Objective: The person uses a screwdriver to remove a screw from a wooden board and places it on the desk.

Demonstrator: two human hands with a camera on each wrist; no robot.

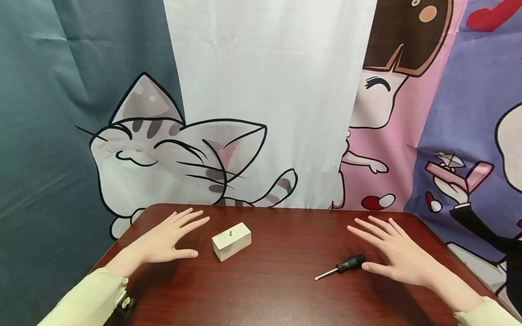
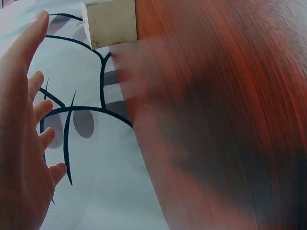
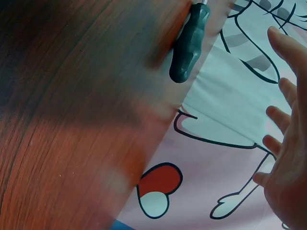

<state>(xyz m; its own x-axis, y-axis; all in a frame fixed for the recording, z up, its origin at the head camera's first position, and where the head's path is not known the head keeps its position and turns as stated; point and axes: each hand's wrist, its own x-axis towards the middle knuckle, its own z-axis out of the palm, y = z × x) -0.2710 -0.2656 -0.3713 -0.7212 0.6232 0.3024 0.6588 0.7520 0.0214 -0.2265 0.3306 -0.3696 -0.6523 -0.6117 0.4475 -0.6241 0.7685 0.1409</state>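
A pale wooden block (image 1: 231, 242) lies on the table left of the middle, with small screws or holes in its top face. In the left wrist view, a small screw-like bit sticks out of the block (image 2: 113, 24). My left hand (image 1: 165, 240) is held over the table to the left of the block, fingers spread, touching nothing. A screwdriver (image 1: 350, 263) with a black handle and metal shaft lies toward the right, its tip pointing left. Just right of its handle (image 3: 188, 45), my right hand (image 1: 397, 251) hovers with spread fingers and holds nothing.
Both things lie on a dark red-brown wooden table (image 1: 269, 299) with rounded far corners. Behind its far edge hangs a cloth (image 1: 269, 59) printed with a cartoon cat and figures. A dark object (image 1: 124, 308) sits by the left sleeve.
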